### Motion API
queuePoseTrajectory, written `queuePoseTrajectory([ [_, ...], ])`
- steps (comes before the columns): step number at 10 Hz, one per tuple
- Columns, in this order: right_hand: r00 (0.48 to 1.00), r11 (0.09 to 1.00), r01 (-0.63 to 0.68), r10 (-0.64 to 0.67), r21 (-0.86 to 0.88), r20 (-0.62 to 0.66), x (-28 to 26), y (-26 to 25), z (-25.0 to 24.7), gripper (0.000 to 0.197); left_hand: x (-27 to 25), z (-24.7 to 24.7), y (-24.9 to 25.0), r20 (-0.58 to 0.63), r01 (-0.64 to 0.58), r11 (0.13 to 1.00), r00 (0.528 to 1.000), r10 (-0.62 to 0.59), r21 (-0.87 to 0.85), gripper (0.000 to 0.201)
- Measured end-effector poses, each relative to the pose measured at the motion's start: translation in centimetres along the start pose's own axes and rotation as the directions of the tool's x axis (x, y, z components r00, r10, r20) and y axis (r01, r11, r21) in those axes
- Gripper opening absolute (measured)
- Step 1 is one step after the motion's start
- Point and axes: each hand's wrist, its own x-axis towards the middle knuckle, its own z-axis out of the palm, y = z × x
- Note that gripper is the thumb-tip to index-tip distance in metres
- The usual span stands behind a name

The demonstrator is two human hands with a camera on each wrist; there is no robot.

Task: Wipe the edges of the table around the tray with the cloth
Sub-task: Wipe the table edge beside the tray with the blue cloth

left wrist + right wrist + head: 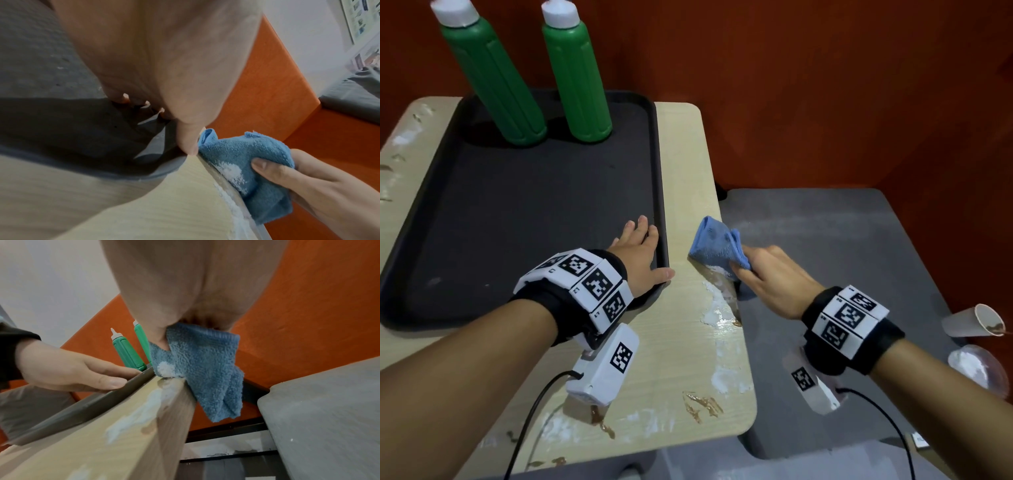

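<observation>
A blue cloth [717, 248] [242, 167] [201, 363], dusted with white powder, is pinched in my right hand [767, 277] [308, 181] and pressed against the right edge of the light wooden table [698, 342] [115, 434]. My left hand [642, 260] [68, 369] lies flat with straight fingers on the black tray [517, 212] at its near right corner, thumb along the rim [115, 394]. White and brown smears [719, 318] run along the table's right edge just below the cloth.
Two green squeeze bottles [534, 72] [127, 350] with white caps stand at the back of the tray. A grey surface [842, 246] adjoins on the right, bearing a tipped paper cup [976, 322] and a bowl of white powder [976, 370]. Orange walls enclose the back.
</observation>
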Motion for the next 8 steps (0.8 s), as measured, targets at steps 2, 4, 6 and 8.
queuePoseTrajectory([
  [2,0.999,1.0,-0.008,0.007,-0.007,-0.052,2.3,-0.3,-0.7,0.04,0.1,0.2,0.1,-0.006,-0.005,1.0,1.0,0.005,0.005,0.083],
  [4,1.0,0.999,0.004,-0.003,0.042,-0.022,-0.6,-0.3,0.1,0.038,-0.1,-0.1,0.1,-0.01,0.0,1.0,1.0,0.001,0.016,0.083],
  [6,0.997,0.995,-0.006,-0.001,0.097,0.076,-4.1,-0.4,0.3,0.034,-0.1,-0.1,0.1,-0.015,0.0,1.0,1.0,0.0,0.008,0.083],
  [8,0.974,0.778,-0.222,0.205,0.588,0.096,-4.4,-0.1,-1.5,0.024,-0.3,0.0,0.1,-0.014,-0.001,1.0,1.0,0.001,0.005,0.083],
])
